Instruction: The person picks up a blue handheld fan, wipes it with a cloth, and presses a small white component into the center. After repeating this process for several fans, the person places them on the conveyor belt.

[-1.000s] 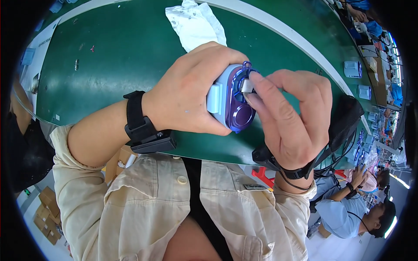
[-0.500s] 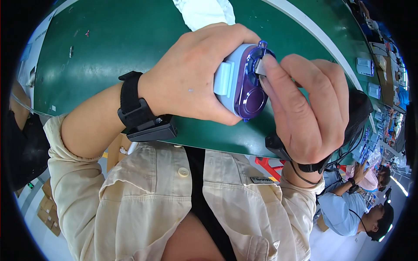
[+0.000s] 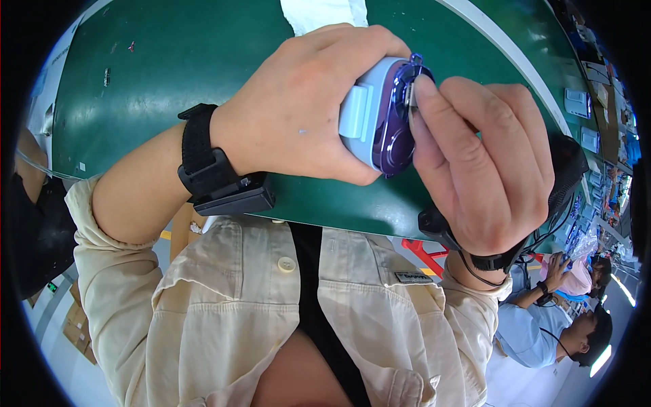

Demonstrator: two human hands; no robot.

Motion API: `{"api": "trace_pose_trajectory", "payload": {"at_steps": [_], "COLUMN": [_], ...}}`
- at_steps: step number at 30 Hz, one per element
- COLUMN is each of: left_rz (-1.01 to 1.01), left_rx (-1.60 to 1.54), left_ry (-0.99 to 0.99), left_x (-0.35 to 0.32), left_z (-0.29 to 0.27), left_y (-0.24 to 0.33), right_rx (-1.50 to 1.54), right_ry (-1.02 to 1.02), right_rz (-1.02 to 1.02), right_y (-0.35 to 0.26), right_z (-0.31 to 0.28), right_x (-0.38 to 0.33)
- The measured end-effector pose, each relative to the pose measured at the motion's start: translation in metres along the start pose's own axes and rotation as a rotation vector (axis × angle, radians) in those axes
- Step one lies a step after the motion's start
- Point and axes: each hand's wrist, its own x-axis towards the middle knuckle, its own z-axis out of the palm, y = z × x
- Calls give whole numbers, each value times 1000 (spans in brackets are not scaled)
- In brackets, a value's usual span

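My left hand (image 3: 319, 102) is wrapped round a small light-blue plastic device (image 3: 363, 112) with a glossy dark-purple front and a raised clip-like block on its side. The device is held above the green table, its purple face turned to the right. Between the thumb and forefinger of my right hand (image 3: 485, 159) is a small silvery metal piece (image 3: 411, 95), pressed at the round opening in the upper part of that face. My fingertips hide most of the piece, so its exact kind cannot be made out.
A crumpled white bag or cloth (image 3: 324, 13) lies at the far side of the green table (image 3: 169, 61). Small bits, among them a dark metallic part (image 3: 106, 76), lie at the left. Co-workers sit at the right, one in a light-blue shirt (image 3: 532, 336), beside a bench with several blue cases.
Both hands have shifted slightly up and to the right with the device. Its purple face has turned further to the right, and the metal piece stays at the opening.
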Motion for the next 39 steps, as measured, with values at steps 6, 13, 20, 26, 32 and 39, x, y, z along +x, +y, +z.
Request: {"api": "trace_pose_trajectory", "payload": {"at_steps": [6, 13, 20, 26, 32, 39], "left_rz": [-34, -97, -39, -29, -45, 41], "left_rx": [39, -61, -278, -238, -270, -183], "left_ry": [-5, -42, -119, -61, -55, -65], "left_x": [0, 2, 1, -1, -6, -5], "left_z": [0, -7, -6, -2, 4, -1], "left_y": [1, -1, 0, -1, -3, -5], "right_rx": [-205, 144, 1227, 1540, 1538, 1498], "right_ry": [-189, -247, 69, 42, 63, 37], "right_rz": [116, 452, 1042, 1214, 1174, 1050], "right_y": [-34, -26, -25, -30, -30, -27], "right_z": [-5, -18, -3, 4, 8, 8], "right_x": [9, 15, 5, 6, 1, 3]}}
